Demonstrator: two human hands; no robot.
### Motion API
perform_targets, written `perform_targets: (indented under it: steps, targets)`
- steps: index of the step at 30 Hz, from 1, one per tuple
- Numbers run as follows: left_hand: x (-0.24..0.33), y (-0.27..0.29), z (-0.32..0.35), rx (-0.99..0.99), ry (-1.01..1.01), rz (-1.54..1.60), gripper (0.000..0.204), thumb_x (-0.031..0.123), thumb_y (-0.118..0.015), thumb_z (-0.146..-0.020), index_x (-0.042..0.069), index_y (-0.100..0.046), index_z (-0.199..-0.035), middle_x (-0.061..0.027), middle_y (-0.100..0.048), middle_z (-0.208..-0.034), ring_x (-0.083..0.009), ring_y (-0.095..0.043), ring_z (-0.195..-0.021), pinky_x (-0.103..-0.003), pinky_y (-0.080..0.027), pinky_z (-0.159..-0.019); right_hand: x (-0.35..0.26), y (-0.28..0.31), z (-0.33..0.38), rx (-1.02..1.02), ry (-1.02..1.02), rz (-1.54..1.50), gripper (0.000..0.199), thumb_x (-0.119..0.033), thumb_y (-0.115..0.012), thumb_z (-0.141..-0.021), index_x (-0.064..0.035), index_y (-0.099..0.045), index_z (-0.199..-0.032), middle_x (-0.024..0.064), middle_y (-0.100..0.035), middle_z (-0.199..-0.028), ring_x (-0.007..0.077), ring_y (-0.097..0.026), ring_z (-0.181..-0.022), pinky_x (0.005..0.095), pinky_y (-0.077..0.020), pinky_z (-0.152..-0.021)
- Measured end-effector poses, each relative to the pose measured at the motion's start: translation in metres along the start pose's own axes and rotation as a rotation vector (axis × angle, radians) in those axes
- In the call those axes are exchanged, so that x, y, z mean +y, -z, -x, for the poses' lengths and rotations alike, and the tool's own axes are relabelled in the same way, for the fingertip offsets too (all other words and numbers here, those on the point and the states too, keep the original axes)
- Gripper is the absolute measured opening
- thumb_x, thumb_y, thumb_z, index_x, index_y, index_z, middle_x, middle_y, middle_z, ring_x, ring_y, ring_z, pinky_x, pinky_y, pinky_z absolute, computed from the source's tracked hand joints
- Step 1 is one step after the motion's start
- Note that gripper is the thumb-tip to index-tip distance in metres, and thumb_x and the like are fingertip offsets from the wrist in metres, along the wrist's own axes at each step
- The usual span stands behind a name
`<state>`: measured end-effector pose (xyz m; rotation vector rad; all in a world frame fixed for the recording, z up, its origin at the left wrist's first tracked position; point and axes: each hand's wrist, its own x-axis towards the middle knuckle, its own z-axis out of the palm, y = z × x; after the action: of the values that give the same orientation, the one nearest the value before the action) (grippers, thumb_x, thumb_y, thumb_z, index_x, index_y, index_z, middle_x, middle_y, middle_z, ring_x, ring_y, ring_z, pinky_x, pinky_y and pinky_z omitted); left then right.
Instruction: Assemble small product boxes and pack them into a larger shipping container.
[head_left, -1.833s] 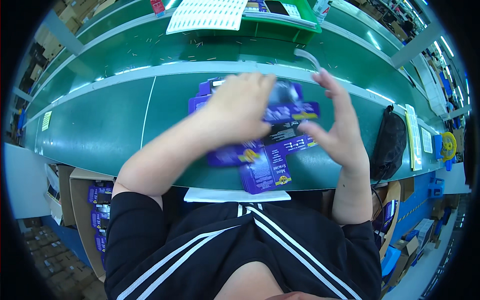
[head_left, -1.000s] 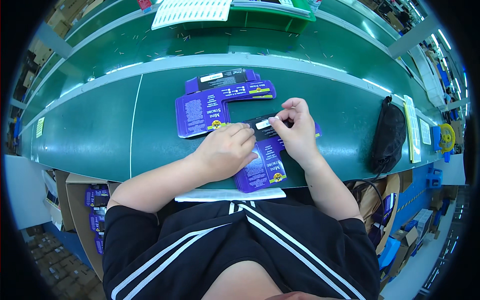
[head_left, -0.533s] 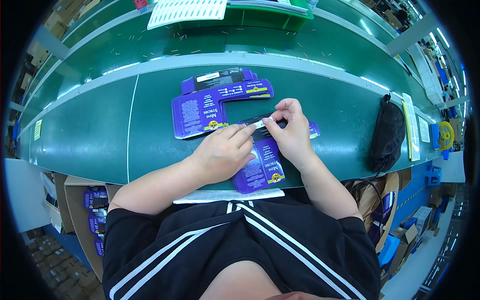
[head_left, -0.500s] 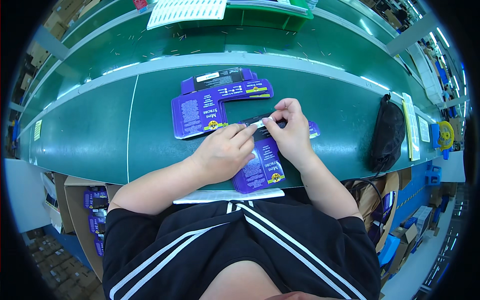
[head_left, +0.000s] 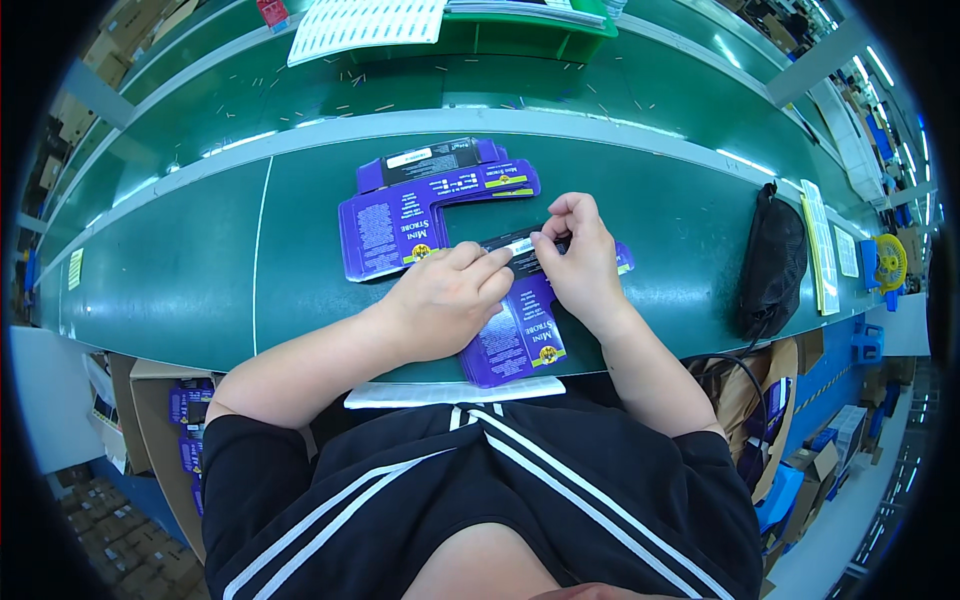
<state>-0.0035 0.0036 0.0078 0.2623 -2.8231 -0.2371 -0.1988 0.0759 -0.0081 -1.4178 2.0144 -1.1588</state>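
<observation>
A flattened purple and black cardboard box point(head_left: 505, 345) lies on the green table close to my body. Across its black panel is a small white label sticker point(head_left: 522, 245). My left hand point(head_left: 445, 300) rests over the box's left part, fingers bent and together, with fingertips at the label's left end. At the label's other end, my right hand point(head_left: 582, 262) has thumb and index finger closed in a pinch, its other fingers curled. Beyond my left hand lies a second flattened purple box point(head_left: 385, 235), which has a white label on its black panel. My fingers partly hide the nearer box.
A black mesh pouch point(head_left: 772, 265) lies at the right, beside yellow-edged sheets point(head_left: 820, 250) and a yellow fan point(head_left: 890, 262). A green tray point(head_left: 540, 45) with a printed white sheet point(head_left: 365, 28) stands at the back. Cartons holding purple boxes point(head_left: 190, 440) flank me below the table.
The fingers of both hands have shifted slightly at the label, which now shows more plainly against the black panel. The whole view has moved a little; both boxes stay in place.
</observation>
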Motion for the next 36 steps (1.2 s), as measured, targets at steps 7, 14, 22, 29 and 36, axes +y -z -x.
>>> perform_targets:
  steps: [7, 14, 22, 29, 36]
  targets:
    - [-0.003, -0.004, -0.032, -0.003, -0.14, -0.064, 0.031, 0.016, -0.066, -0.086, 0.002, -0.055, -0.11, -0.0199, -0.056, -0.127, -0.0283, -0.057, -0.096, -0.036, -0.051, -0.081, 0.022, 0.0, -0.002, 0.004, 0.039, -0.15, 0.04, 0.003, -0.065, -0.081, -0.0035, -0.05, -0.118, 0.0114, -0.061, -0.1, 0.0179, -0.058, -0.086, 0.029, -0.0483, -0.078]
    - [-0.002, -0.011, -0.018, -0.035, 0.173, 0.173, 0.053, 0.023, -0.071, -0.084, 0.002, -0.049, -0.127, -0.0197, -0.049, -0.134, -0.0342, -0.056, -0.107, -0.041, -0.046, -0.097, 0.001, 0.071, 0.006, -0.307, 0.437, 0.423, 0.07, 0.0, -0.074, -0.071, -0.0081, -0.049, -0.136, 0.0126, -0.056, -0.125, 0.0286, -0.052, -0.113, 0.038, -0.0407, -0.1]
    - [0.008, 0.023, -0.025, 0.241, 0.145, 0.19, 0.073, 0.03, -0.077, -0.076, 0.0, -0.045, -0.134, -0.0213, -0.052, -0.123, -0.0364, -0.056, -0.11, -0.044, -0.041, -0.103, -0.042, 0.102, 0.001, -0.301, 0.517, 0.488, 0.082, -0.007, -0.081, -0.062, -0.0107, -0.051, -0.138, 0.01, -0.054, -0.13, 0.0317, -0.048, -0.12, 0.041, -0.0363, -0.106]
    - [-0.009, 0.088, -0.056, -0.064, 0.468, -0.21, 0.078, 0.035, -0.075, -0.076, -0.001, -0.044, -0.137, -0.0198, -0.056, -0.127, -0.0344, -0.055, -0.117, -0.042, -0.042, -0.103, -0.079, 0.088, 0.009, -0.117, 0.688, 0.424, 0.072, -0.008, -0.079, -0.063, -0.0108, -0.056, -0.13, 0.0099, -0.055, -0.126, 0.0303, -0.049, -0.117, 0.0405, -0.0372, -0.104]
    - [-0.094, 0.034, -0.029, -0.091, 0.522, -0.25, 0.08, 0.043, -0.073, -0.077, -0.002, -0.047, -0.138, -0.0214, -0.058, -0.127, -0.0373, -0.058, -0.111, -0.042, -0.044, -0.1, -0.07, 0.079, 0.061, -0.727, 0.661, 0.289, 0.042, -0.009, -0.075, -0.069, -0.0086, -0.063, -0.109, 0.0082, -0.06, -0.109, 0.028, -0.055, -0.106, 0.0387, -0.0431, -0.094]
